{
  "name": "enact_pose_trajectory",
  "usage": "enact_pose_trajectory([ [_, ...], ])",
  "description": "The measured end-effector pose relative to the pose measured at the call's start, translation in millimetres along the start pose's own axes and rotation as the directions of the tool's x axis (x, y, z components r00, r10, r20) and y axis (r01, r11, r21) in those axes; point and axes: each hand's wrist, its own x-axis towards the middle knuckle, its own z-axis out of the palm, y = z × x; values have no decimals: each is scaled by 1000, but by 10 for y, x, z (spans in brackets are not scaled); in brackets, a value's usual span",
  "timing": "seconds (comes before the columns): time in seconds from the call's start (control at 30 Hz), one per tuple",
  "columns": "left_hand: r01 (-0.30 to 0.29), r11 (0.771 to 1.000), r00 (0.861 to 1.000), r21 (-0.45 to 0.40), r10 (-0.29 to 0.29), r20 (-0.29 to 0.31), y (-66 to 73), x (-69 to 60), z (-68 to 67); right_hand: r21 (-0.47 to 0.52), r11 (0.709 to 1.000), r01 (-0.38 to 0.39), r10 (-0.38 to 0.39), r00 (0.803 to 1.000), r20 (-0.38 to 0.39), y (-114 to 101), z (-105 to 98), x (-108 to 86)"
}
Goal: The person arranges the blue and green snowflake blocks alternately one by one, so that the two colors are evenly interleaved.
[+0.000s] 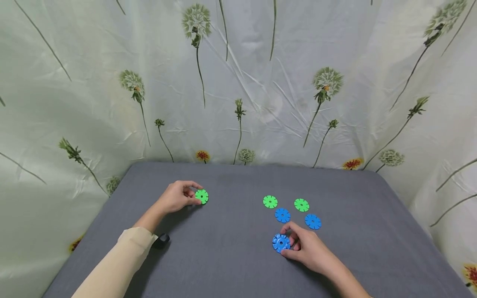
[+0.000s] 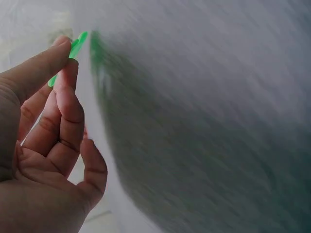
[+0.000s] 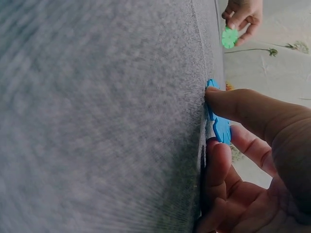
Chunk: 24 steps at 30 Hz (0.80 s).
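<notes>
Closest, a cream sleeve point(image 1: 112, 265) is seen. Flowery cloth point(image 1: 253, 78) is hung behind a gray table point(image 1: 231, 248). By the right hand point(image 1: 307, 248), a blue notched piece point(image 1: 276, 241) is pinched; by the left hand point(image 1: 175, 198), a green disc point(image 1: 204, 194). Past the right hand, two blue discs point(image 1: 280, 217) and two green discs point(image 1: 267, 203) are laid flat.

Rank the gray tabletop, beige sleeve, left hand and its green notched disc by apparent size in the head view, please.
1. Gray tabletop
2. Beige sleeve, perhaps enlarged by nearness
3. Left hand
4. Green notched disc
</notes>
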Motion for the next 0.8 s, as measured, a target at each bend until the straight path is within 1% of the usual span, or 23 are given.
enact_pose_trajectory([
  [0.1,6,1000,1000,8,-6,0,-97,-19,-26,-2,1000,0,0,1000,2,7,1,0],
  [0.17,10,1000,1000,7,-10,6,-138,-20,-32,-4,1000,3,-3,1000,2,10,0,3],
  [0.27,-9,1000,1000,23,8,19,-174,-12,-33,-8,1000,6,-6,1000,0,13,1,3],
  [0.4,-34,998,999,53,33,26,-203,-3,-44,-10,1000,10,-10,1000,1,8,5,10],
  [0.53,-29,997,999,72,26,40,-214,8,-49,-25,1000,-3,3,1000,-5,4,7,20],
  [0.67,-25,997,997,74,20,70,-214,33,-52,-40,999,-18,17,1000,-13,5,10,17],
  [0.8,-34,998,995,61,28,97,-242,54,-64,-38,999,-12,12,1000,-14,4,16,9],
])
